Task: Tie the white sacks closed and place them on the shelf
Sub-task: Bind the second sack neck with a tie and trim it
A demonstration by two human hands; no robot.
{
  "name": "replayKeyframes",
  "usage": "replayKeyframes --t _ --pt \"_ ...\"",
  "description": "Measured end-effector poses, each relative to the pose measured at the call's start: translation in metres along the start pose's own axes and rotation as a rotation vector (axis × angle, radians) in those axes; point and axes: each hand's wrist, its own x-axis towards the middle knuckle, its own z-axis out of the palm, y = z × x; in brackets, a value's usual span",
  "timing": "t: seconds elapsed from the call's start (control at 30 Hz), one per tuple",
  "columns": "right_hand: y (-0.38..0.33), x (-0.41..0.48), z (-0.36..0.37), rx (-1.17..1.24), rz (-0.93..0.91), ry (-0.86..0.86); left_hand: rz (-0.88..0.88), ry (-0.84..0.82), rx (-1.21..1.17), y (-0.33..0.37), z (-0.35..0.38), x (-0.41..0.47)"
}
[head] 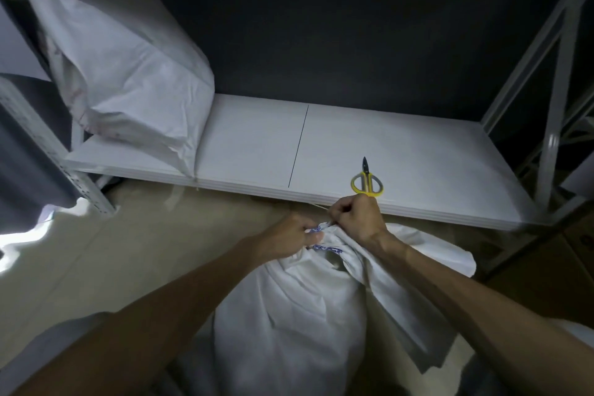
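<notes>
A full white sack stands on the floor in front of the shelf. Its mouth, with blue print on it, is bunched together near the shelf's front edge. My left hand grips the gathered neck from the left. My right hand is curled in a fist at the neck and pinches a thin pale string that runs off to the upper left. A second white sack lies on the left end of the shelf.
Yellow-handled scissors lie on the shelf just beyond my right hand. White metal uprights with braces frame the shelf's right end, and a perforated post stands at the left. Pale floor spreads to the left.
</notes>
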Motion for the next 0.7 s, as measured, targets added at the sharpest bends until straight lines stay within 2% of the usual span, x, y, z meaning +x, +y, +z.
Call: replayKeyframes --t 0.17,0.3,0.43,0.6,0.7 --pt "0.001 -0.006 0.01 -0.006 -0.07 0.003 -0.075 0.048 -0.097 -0.005 0.006 -0.005" --pt "0.0 -0.012 0.02 -0.031 -0.159 0.012 -0.17 0.138 -0.094 -0.012 0.014 -0.01" --pt "-0.001 -0.014 0.023 0.002 -0.172 0.038 -0.224 0.221 -0.088 -0.013 0.013 -0.012" --pt "0.0 -0.011 0.019 0.056 -0.13 0.06 -0.274 0.231 -0.066 -0.005 0.013 -0.008" --pt "0.003 -0.014 0.019 0.023 -0.164 0.08 -0.286 0.213 -0.057 0.0 0.015 -0.006"
